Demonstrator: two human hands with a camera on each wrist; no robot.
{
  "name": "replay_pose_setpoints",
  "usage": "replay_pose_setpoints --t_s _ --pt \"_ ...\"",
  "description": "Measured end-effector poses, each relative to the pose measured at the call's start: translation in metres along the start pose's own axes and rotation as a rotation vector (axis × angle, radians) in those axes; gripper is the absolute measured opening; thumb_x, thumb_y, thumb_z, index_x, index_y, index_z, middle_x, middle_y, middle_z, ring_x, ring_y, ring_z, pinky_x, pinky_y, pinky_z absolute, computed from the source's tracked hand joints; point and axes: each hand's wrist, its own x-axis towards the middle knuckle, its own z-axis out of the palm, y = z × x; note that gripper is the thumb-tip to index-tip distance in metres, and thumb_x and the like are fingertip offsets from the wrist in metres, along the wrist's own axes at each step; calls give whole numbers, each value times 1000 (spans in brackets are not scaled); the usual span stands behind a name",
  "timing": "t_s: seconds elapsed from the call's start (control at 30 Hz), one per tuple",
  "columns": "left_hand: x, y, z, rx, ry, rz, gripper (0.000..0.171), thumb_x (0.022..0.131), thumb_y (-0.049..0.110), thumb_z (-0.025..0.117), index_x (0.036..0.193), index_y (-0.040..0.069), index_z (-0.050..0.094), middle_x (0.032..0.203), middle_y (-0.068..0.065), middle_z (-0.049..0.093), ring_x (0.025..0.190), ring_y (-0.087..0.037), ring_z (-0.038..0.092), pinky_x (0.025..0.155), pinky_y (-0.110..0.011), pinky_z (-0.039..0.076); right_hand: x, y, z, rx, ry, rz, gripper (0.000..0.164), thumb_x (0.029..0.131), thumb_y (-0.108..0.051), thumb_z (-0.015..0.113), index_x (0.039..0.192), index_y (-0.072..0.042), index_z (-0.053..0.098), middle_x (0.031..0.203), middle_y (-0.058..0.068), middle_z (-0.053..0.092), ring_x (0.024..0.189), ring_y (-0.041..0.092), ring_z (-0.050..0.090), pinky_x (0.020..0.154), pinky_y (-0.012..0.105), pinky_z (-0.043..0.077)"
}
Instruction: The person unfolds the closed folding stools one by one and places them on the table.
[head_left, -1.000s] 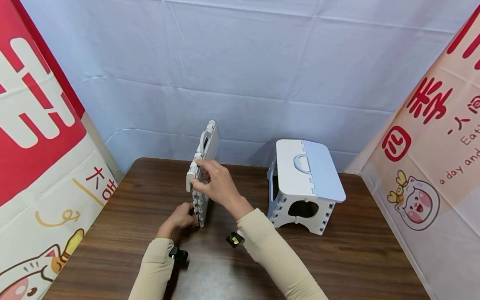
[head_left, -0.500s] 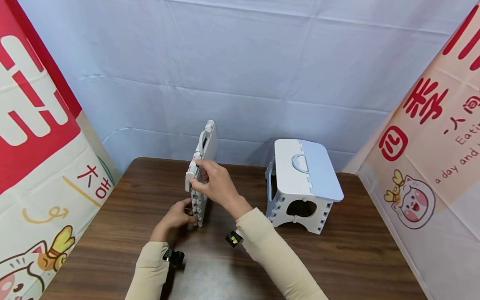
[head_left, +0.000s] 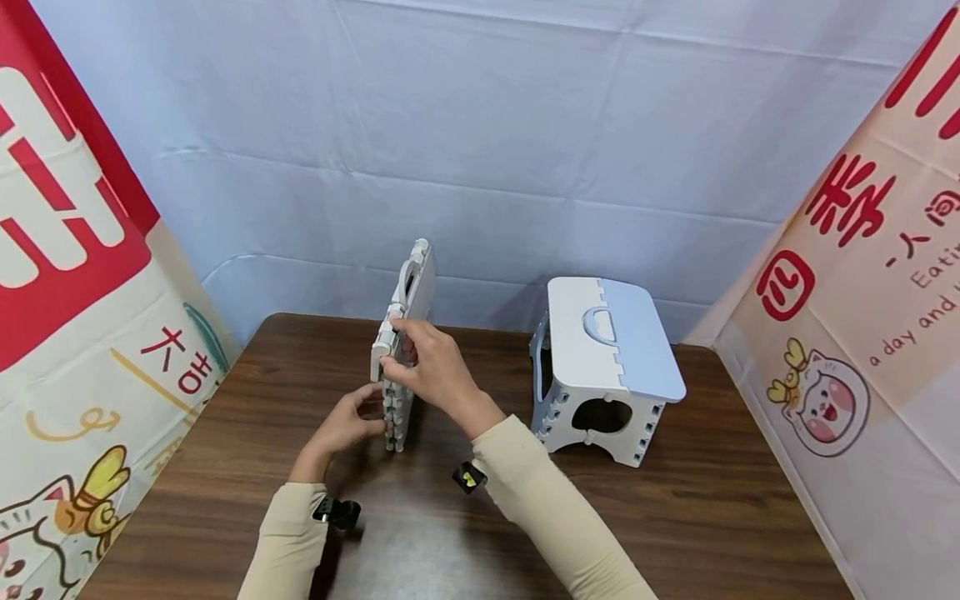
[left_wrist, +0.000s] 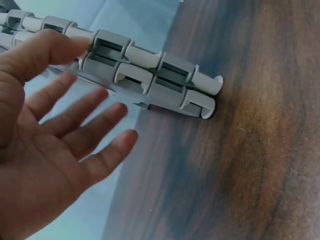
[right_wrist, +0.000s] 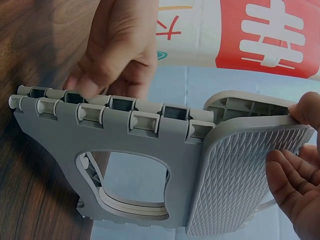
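Note:
A grey-white folding stool, folded nearly flat, stands on edge on the wooden table, its carry handle at the top. My right hand grips the near upper corner. In the right wrist view, that hand's thumb and fingers hold the textured seat panel, which is slightly parted from the other half. Beside the lower hinged side is my left hand, fingers loosely extended. The left wrist view has its thumb over the hinge row, other fingers spread; whether the thumb touches is hard to tell.
An unfolded white and blue folding stool stands to the right on the table. A pale blue cloth hangs behind, with printed banners at both sides. Each wrist wears a small black camera.
My left hand has slid up along the hinged side and drawn slightly left, its fingers opening out. The right hand keeps its grip; the folded stool stays in place.

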Motion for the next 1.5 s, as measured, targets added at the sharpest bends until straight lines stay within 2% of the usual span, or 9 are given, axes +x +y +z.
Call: replay_pose_setpoints --t_s 0.2,0.3,0.43,0.5,0.8,1.07,1.2,1.3,1.5 --pt "4 3 -3 -138 -8 11 44 80 -9 64 121 -6 51 116 -22 56 110 -40 50 81 -36 49 1 0 1 0 -8 8 48 80 -13 72 123 1 56 84 6 56 67 10 51 57 18 43" --pt "2 11 -3 -169 -12 4 39 80 -9 63 118 -7 53 113 -24 56 105 -41 53 78 -34 50 1 -1 1 0 -13 14 48 80 -13 71 124 1 55 85 6 56 67 10 52 57 18 43" --pt "3 11 -3 -152 -8 3 37 81 -6 64 116 -6 55 112 -24 57 100 -37 57 77 -33 50 1 -1 1 -1 -13 14 48 81 -13 71 124 1 55 85 6 56 68 9 52 57 18 43" --pt "6 4 -3 -144 -6 4 36 81 -4 65 116 -5 55 111 -21 59 98 -33 59 77 -32 50 1 -1 1 0 -11 13 48 80 -13 71 124 1 55 85 6 56 68 10 52 57 18 43" --pt "8 2 -3 -174 -29 7 37 82 -4 65 117 -6 54 112 -21 58 99 -35 58 78 -34 50 -1 -2 -1 10 -29 46 49 83 -15 70 127 -1 53 88 6 55 70 12 53 60 19 44" --pt "6 -3 -4 -173 3 29 41 79 -6 68 118 -9 54 109 -17 61 100 -31 58 79 -32 49 -16 -2 4 71 -74 153 78 80 -21 75 141 -4 30 102 10 51 85 22 57 71 25 47" --pt "7 -4 -4 -170 -9 34 40 79 -8 66 118 -8 54 111 -18 60 103 -33 56 79 -31 49 -23 0 9 120 -79 185 83 80 -20 74 144 -5 22 112 13 46 95 27 55 77 29 47" --pt "7 -2 -5 -177 -24 24 41 79 -10 65 119 -7 55 113 -20 59 108 -39 53 80 -32 49 -29 3 13 133 -79 220 84 80 -22 73 145 -5 21 116 15 44 101 29 54 79 31 47" --pt "1 20 -3 -164 -30 4 39 79 -10 64 117 -10 54 112 -21 59 110 -43 49 79 -30 49 -39 11 20 111 -59 265 88 77 -23 76 144 -2 23 120 18 46 108 31 50 86 37 44"
